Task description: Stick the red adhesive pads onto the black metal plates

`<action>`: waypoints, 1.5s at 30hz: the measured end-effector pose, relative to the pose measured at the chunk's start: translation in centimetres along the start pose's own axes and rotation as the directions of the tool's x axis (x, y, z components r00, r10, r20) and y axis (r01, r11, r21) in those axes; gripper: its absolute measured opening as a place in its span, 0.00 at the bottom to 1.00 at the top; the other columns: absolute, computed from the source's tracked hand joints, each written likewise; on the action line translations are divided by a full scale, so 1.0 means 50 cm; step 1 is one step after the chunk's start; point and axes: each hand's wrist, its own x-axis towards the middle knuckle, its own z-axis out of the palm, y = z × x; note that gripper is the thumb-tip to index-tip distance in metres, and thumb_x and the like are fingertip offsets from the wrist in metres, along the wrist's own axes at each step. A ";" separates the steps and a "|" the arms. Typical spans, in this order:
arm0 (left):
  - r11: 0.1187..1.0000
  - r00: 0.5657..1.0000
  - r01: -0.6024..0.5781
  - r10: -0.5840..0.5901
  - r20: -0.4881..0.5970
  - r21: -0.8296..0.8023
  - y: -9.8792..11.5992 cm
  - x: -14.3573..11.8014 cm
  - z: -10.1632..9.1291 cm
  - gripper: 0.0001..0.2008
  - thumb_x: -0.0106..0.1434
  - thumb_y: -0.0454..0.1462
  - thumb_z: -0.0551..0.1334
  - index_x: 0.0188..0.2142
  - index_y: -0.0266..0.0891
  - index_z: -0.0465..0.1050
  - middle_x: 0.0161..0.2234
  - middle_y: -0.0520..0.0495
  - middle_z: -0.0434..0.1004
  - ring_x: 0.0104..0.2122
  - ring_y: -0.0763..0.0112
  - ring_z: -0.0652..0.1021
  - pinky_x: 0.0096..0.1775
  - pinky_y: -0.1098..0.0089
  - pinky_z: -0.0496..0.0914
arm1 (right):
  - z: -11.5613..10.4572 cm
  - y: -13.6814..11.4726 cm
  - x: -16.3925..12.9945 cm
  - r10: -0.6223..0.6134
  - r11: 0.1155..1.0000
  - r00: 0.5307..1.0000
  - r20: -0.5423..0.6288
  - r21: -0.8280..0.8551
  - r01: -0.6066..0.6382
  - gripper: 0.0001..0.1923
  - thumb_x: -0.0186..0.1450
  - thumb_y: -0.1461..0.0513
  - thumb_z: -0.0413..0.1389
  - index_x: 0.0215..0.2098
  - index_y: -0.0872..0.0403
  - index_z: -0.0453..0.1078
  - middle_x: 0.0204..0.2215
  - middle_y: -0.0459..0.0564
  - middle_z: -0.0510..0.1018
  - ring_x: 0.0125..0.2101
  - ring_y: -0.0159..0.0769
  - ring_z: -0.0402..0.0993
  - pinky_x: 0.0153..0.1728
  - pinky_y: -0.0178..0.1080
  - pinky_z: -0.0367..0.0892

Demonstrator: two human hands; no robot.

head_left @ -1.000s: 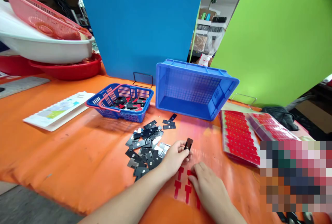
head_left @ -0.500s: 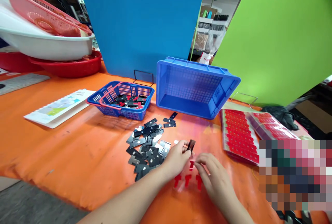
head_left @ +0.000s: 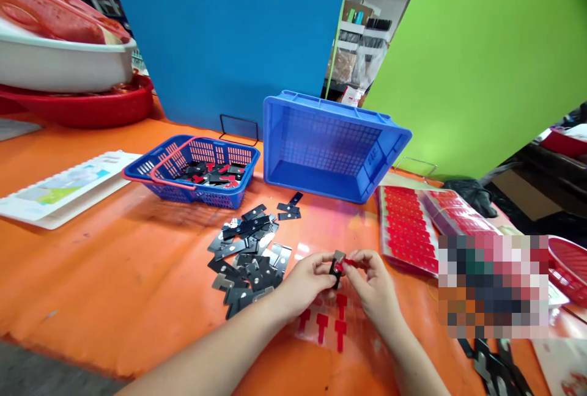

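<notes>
Both my hands meet over the orange counter [head_left: 114, 274], pinching one small part between them.

My left hand [head_left: 306, 277] grips a black metal plate [head_left: 336, 260] at its fingertips; my right hand [head_left: 373, 280] is closed on a red sticker [head_left: 349, 262] touching that plate. Beneath them lie more red T-shaped stickers [head_left: 328, 322] on a clear sheet. A pile of black plates [head_left: 250, 249] crowds just left of my left hand. Beyond sit a small blue basket [head_left: 192, 170], a tipped blue crate [head_left: 330, 145] and red sticker sheets [head_left: 406, 228] to the right.
</notes>
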 end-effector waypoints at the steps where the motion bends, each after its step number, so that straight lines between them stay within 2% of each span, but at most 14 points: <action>1: 1.000 1.000 0.009 -0.009 -0.001 -0.007 0.000 -0.001 0.000 0.21 0.47 0.31 0.61 0.43 0.40 0.67 0.27 0.52 0.69 0.25 0.78 0.69 0.30 0.73 0.63 | 0.000 0.000 0.000 -0.002 1.000 1.000 0.010 -0.018 0.002 0.04 0.57 0.62 0.53 0.31 0.52 0.62 0.30 0.46 0.69 0.33 0.34 0.67 0.34 0.37 0.64; 8: 1.000 1.000 0.020 -0.020 -0.003 0.006 0.003 -0.004 -0.002 0.20 0.48 0.30 0.60 0.43 0.40 0.69 0.25 0.53 0.67 0.25 0.78 0.69 0.31 0.72 0.63 | 0.001 -0.006 -0.004 -0.012 0.995 0.997 0.074 -0.099 0.019 0.04 0.58 0.63 0.52 0.33 0.52 0.63 0.30 0.47 0.70 0.33 0.34 0.68 0.32 0.36 0.65; 15: 0.999 1.000 0.004 -0.005 0.020 0.049 0.005 -0.006 -0.002 0.20 0.48 0.31 0.59 0.43 0.40 0.69 0.31 0.50 0.70 0.27 0.77 0.68 0.31 0.73 0.63 | -0.001 -0.015 -0.003 -0.013 0.985 0.995 0.104 -0.167 0.030 0.04 0.58 0.60 0.51 0.32 0.52 0.64 0.29 0.48 0.70 0.32 0.36 0.68 0.31 0.36 0.67; 19: 0.998 1.000 -0.003 0.002 0.016 0.065 0.006 -0.007 -0.002 0.20 0.48 0.31 0.59 0.43 0.40 0.70 0.30 0.50 0.70 0.25 0.78 0.67 0.30 0.73 0.62 | -0.002 -0.016 -0.004 -0.020 0.978 0.993 0.119 -0.203 0.045 0.05 0.59 0.60 0.51 0.33 0.52 0.64 0.30 0.49 0.70 0.33 0.36 0.68 0.30 0.36 0.67; 34: 0.998 1.000 0.019 -0.020 0.006 0.063 0.010 -0.011 -0.001 0.19 0.49 0.31 0.59 0.43 0.41 0.70 0.29 0.51 0.69 0.26 0.78 0.67 0.31 0.73 0.62 | -0.001 -0.019 -0.006 -0.017 0.985 0.992 0.125 -0.168 0.038 0.04 0.58 0.61 0.51 0.32 0.53 0.63 0.30 0.49 0.71 0.33 0.36 0.69 0.28 0.35 0.68; 45: 0.999 1.000 -0.008 0.007 0.020 0.045 0.008 -0.010 -0.003 0.20 0.48 0.30 0.59 0.43 0.39 0.70 0.27 0.51 0.70 0.25 0.78 0.67 0.30 0.74 0.62 | -0.001 -0.020 -0.005 -0.032 0.982 0.991 0.133 -0.181 0.056 0.04 0.58 0.61 0.51 0.32 0.53 0.63 0.29 0.49 0.72 0.31 0.35 0.69 0.28 0.35 0.68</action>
